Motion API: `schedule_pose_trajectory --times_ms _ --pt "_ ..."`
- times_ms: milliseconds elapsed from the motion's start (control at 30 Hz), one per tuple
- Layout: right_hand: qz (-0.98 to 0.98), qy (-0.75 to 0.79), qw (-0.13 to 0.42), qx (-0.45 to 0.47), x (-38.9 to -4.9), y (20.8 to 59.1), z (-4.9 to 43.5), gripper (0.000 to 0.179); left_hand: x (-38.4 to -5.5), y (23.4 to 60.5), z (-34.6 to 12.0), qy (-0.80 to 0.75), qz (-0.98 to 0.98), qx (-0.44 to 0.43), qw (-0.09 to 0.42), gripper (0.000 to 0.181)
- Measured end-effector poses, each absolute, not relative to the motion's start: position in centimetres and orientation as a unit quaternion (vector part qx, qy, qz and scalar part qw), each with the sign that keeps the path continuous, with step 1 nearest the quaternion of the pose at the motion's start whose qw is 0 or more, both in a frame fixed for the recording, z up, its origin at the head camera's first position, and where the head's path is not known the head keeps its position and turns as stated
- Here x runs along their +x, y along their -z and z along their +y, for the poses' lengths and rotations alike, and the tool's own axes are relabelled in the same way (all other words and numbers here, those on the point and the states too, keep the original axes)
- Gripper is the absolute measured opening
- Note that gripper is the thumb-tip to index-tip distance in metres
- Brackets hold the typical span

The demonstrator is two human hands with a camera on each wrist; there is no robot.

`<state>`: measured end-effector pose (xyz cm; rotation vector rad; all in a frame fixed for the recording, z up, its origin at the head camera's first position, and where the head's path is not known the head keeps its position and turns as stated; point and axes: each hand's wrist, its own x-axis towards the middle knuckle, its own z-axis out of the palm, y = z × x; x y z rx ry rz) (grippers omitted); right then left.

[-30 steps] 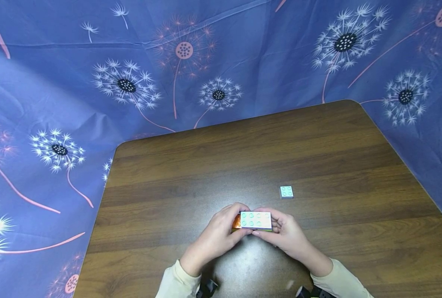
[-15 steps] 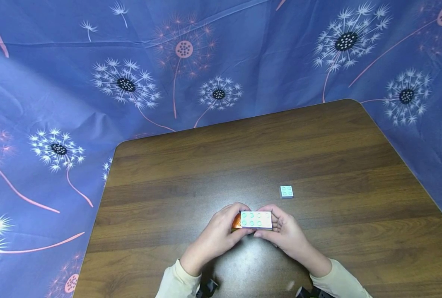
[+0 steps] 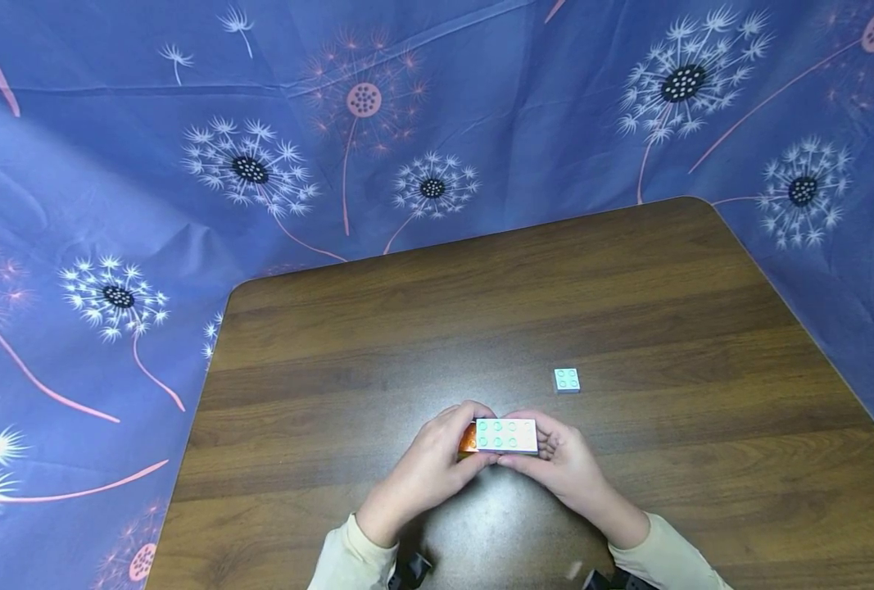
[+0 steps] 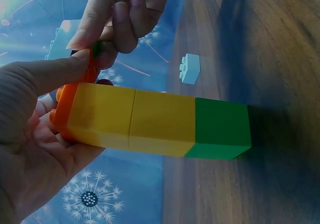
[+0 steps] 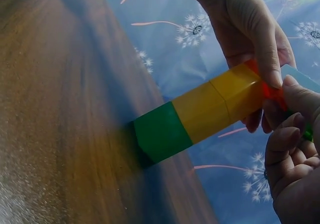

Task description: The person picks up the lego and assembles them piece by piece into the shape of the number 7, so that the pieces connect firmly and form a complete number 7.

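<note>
A tower of toy building bricks stands upright between both hands. Its foot is a green brick (image 4: 222,126), with two yellow bricks (image 4: 162,121) stacked above and an orange brick (image 4: 62,109) on top of those. A long light blue brick (image 3: 506,436) with two rows of studs caps it, reaching out to the right past the orange. Under that overhang a bit of green (image 5: 308,132) shows, mostly covered by fingers. My left hand (image 3: 437,442) grips the orange brick, thumb along the near side. My right hand (image 3: 572,467) pinches the overhanging right part, thumb in front, fingers curled behind.
A small light blue brick (image 3: 566,380) with a square of studs lies on the brown wooden table (image 3: 378,336), just beyond the right hand. Blue cloth (image 3: 518,123) printed with dandelions hangs behind the table and down its sides.
The right thumb and fingers shift slightly along the brick edge. The left hand and the tower stay where they were.
</note>
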<state>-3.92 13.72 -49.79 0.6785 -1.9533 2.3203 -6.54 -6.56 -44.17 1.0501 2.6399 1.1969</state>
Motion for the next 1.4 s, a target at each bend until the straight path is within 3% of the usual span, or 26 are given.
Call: schedule_pose_trajectory --times_ms 200,633,767,1400 --pt "-0.633 -0.745 0.036 0.208 -3.7 50.3 13.4 0.04 -6.6 44.1 -7.0 -0.411 0.833 0.369 0.042 0.044" --pt "-0.671 -0.709 0.08 0.2 -3.7 50.6 12.9 0.038 -7.0 42.6 -6.6 -0.359 0.838 0.411 -0.008 0.028" --pt "-0.656 -0.721 0.089 0.208 -3.8 50.9 12.7 0.038 -7.4 42.2 -6.6 -0.338 0.839 0.426 0.001 0.026" --pt "-0.644 -0.735 0.088 0.195 -3.6 50.7 12.0 0.038 -7.4 43.1 -6.9 -0.356 0.837 0.414 0.008 0.027"
